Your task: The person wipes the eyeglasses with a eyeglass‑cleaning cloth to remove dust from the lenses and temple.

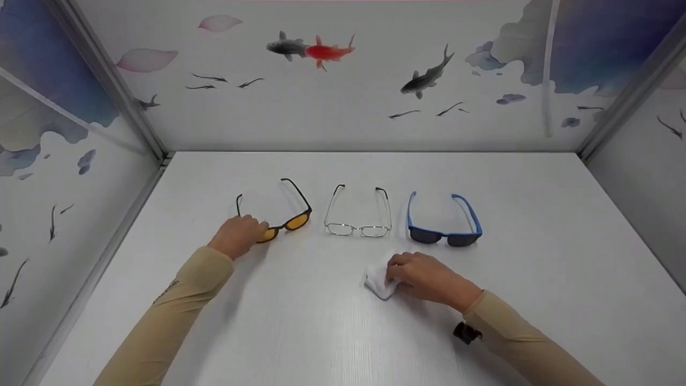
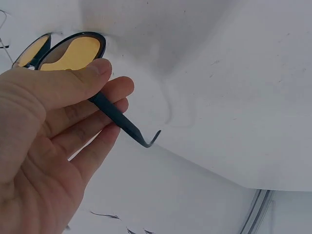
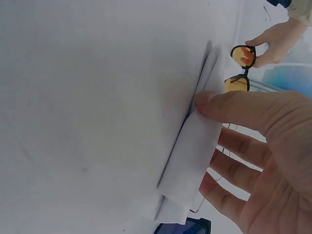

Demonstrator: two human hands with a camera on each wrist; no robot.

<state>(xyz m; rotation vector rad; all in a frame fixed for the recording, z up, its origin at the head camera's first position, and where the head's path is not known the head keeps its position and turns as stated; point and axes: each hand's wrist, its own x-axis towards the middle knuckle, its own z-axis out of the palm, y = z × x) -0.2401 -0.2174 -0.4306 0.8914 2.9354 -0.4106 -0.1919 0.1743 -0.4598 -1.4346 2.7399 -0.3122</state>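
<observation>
At the left of the head view, my left hand grips black-framed glasses with yellow lenses at one end of the front. In the left wrist view, the thumb lies by the rim of one yellow lens, and a dark temple arm extends past the fingers. My right hand pinches a folded white cloth low over the table. The right wrist view shows the thumb on the near face of the cloth, with the other fingers behind it.
Thin metal-framed clear glasses stand mid-table with temples pointing away. Blue sunglasses with dark lenses lie to their right. The white table is bounded by a back wall and side panels printed with fish.
</observation>
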